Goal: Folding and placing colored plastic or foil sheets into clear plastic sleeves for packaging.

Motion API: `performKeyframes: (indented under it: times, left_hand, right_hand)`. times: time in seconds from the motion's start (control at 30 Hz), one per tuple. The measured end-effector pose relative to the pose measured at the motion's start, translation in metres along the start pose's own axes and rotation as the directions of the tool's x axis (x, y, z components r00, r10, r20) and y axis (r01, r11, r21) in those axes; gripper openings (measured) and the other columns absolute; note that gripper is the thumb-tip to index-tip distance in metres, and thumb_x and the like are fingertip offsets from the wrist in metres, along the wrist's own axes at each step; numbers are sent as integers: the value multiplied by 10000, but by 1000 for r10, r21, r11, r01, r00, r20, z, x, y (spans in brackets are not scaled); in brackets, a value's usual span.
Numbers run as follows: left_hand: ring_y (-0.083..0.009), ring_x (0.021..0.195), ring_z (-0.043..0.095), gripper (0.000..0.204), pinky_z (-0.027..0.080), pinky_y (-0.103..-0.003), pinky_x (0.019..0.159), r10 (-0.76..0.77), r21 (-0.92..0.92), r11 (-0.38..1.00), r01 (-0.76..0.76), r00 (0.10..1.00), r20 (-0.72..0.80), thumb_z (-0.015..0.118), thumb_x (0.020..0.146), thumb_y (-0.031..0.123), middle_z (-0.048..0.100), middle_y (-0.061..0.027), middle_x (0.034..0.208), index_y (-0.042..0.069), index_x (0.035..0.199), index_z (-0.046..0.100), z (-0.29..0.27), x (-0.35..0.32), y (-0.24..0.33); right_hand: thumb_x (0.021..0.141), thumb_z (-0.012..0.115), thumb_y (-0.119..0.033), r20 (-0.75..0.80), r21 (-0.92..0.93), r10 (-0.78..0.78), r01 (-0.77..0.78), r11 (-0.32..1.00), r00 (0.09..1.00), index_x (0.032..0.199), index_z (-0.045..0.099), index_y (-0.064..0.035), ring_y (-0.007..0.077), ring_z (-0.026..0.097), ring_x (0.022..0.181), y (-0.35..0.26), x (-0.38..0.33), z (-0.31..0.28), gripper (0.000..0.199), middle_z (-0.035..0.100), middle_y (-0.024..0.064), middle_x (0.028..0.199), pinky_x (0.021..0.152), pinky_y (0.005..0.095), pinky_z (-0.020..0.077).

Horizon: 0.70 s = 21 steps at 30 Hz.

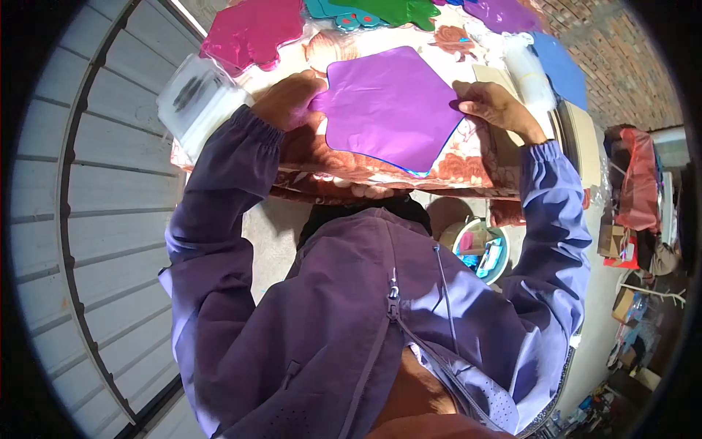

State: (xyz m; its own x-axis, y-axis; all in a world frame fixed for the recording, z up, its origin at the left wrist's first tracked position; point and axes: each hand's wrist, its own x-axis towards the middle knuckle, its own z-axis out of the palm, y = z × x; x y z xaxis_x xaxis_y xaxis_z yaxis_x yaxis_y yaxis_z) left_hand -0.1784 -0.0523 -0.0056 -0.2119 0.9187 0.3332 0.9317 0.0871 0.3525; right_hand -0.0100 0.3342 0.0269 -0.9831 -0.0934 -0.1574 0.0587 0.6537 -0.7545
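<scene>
A flat, uninflated purple foil balloon with pointed corners is stretched between my hands over the near part of the table. My left hand grips the narrow tab on its left side, fingers closed. At the right corner, my right hand pinches the edge between thumb and fingers. A thin blue rim shows along the lower right edge; whether that is a second layer I cannot tell. The sheet hides part of the flowered tablecloth below it.
Flat magenta foil pieces lie far left, green ones at the back. A clear plastic bag sits by my left forearm, a clear plastic roll beyond my right hand. Under the table stands a bin. A slatted wall borders the left.
</scene>
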Motion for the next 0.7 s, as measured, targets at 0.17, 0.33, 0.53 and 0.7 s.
performKeyframes:
  times: [0.17, 0.33, 0.53, 0.7]
  left_hand:
    - [-351, 821, 577, 547, 482, -417, 723, -3, 9, 1000, 4, 1000, -28, 786, 629, 117, 555, -166, 913, 47, 1092, 504, 0, -1, 2]
    - [-340, 815, 579, 516, 483, -412, 720, 14, -19, 1000, -15, 998, -61, 780, 641, 119, 555, -163, 910, 46, 1074, 509, 4, -3, -2]
    - [-339, 818, 581, 504, 485, -409, 723, 33, -15, 999, -35, 993, -112, 779, 644, 120, 559, -163, 921, 45, 1065, 514, 5, -5, 0]
    - [-340, 827, 581, 491, 488, -403, 733, 31, 11, 999, -30, 996, -89, 777, 655, 122, 566, -161, 934, 47, 1067, 521, 2, -2, 0]
  right_hand:
    - [832, 702, -89, 42, -315, 195, -172, 934, 980, 1049, 620, 73, 179, 612, 795, -52, 0, 4, 283, 673, 81, 880, 763, 300, 486]
    - [845, 696, -95, 53, -288, 184, -162, 944, 982, 1060, 621, 79, 158, 582, 760, -33, 5, 9, 286, 665, 61, 872, 713, 310, 474]
    - [828, 708, -69, -30, 79, 208, -205, 976, 978, 918, 671, 41, 129, 530, 641, -28, 5, 12, 146, 649, 30, 748, 601, 313, 443]
    - [824, 704, -39, -152, -41, 169, -177, 983, 974, 842, 684, 44, 106, 514, 603, -25, 5, 18, 87, 650, 20, 706, 565, 294, 435]
